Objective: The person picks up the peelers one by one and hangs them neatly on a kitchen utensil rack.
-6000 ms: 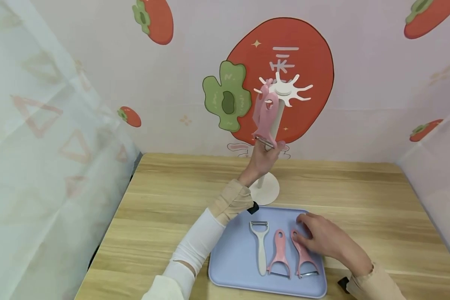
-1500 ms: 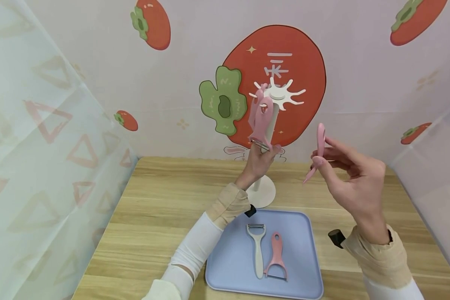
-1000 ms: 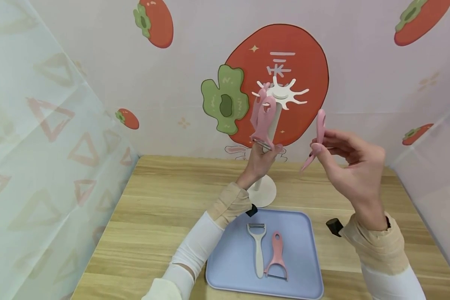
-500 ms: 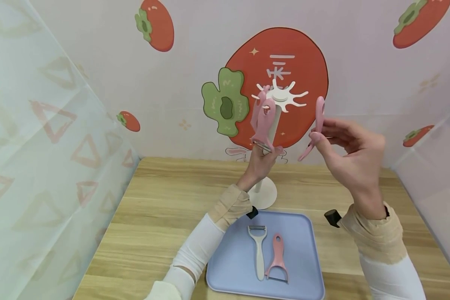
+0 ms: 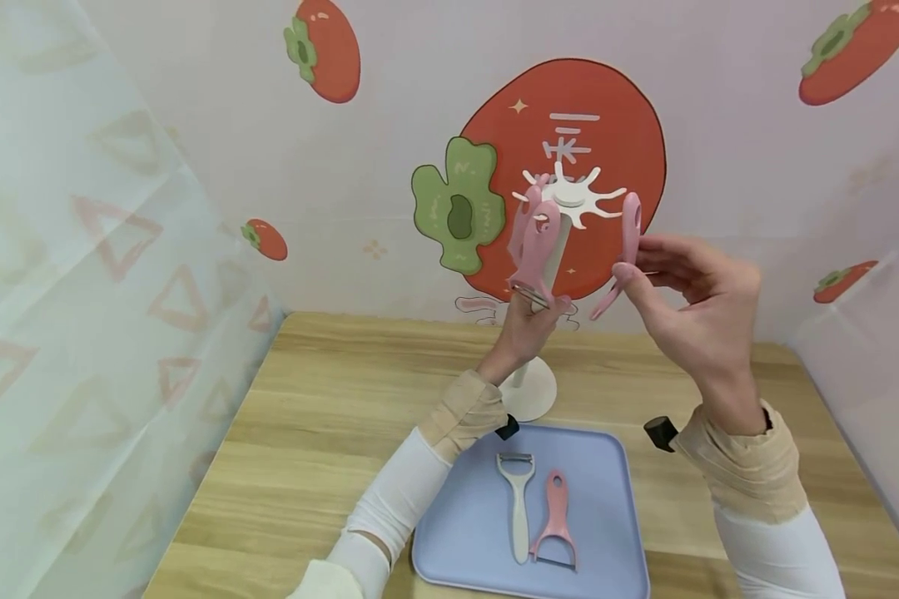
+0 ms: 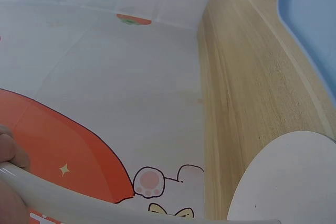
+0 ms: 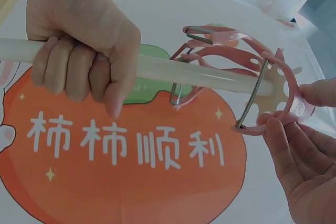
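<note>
My left hand (image 5: 526,331) grips the pole of a white stand (image 5: 569,198), whose top spreads into several hook-like arms. In the right wrist view, that hand's fingers (image 7: 79,74) wrap round the pole. Pink Y-shaped peelers (image 5: 537,249) hang from hooks on the stand's left side by the holes in their handles. My right hand (image 5: 704,312) pinches another pink peeler (image 5: 631,229) between thumb and fingers, blade end down, handle hole up. The top of this peeler is close to the tip of a right-hand hook. The left wrist view shows the pole (image 6: 68,200) and round base (image 6: 289,182).
A blue tray (image 5: 457,545) lies on the wooden table (image 5: 322,433) in front of the stand. On it are a white peeler (image 5: 520,512) and a pink peeler (image 5: 558,512). A patterned cloth wall (image 5: 345,249) stands behind.
The right hand has picked the rightmost pink peeler off the tray, raised it, and brought it up and leftward to the stand's hooks. The left hand stays on the pole.
</note>
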Action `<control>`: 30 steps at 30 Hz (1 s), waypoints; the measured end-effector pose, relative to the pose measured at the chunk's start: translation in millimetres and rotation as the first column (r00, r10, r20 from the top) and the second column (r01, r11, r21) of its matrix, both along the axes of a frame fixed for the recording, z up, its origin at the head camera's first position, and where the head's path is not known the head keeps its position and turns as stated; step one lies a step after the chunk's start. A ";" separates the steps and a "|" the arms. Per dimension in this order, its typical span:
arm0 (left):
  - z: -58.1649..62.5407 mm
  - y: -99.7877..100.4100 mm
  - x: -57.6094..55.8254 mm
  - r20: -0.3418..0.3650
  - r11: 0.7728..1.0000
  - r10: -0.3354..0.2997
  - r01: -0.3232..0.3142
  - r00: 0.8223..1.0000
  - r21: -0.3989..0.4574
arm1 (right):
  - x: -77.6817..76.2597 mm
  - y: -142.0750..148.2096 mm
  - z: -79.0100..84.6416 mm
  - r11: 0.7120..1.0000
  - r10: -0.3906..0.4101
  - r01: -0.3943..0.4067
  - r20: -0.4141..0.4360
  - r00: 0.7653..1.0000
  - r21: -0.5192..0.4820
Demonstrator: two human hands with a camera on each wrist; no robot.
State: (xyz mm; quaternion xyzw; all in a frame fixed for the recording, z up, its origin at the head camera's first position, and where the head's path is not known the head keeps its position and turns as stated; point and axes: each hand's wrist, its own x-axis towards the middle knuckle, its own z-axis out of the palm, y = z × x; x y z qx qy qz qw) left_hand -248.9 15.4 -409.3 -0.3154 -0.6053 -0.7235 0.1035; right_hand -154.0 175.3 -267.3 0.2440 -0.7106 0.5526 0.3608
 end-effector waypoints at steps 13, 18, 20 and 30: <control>1.4 -1.3 4.0 0.080 0.998 0.020 -0.015 0.997 -0.053 | -9.1 -3.1 -8.3 1.000 0.013 -0.013 0.009 1.000 0.017; -0.2 -1.7 3.9 0.074 0.996 0.047 -0.041 0.996 -0.083 | -11.7 -5.4 -9.8 0.999 0.026 -0.026 0.002 1.000 0.020; -0.6 -1.5 3.9 0.067 0.995 0.052 -0.046 0.996 -0.083 | -12.5 -6.5 -10.6 0.999 0.028 -0.028 0.003 1.000 0.021; -1.7 -1.6 2.9 0.009 0.997 0.062 -0.061 0.998 -0.056 | -15.2 -14.7 -12.2 1.000 0.029 -0.029 0.025 0.999 0.000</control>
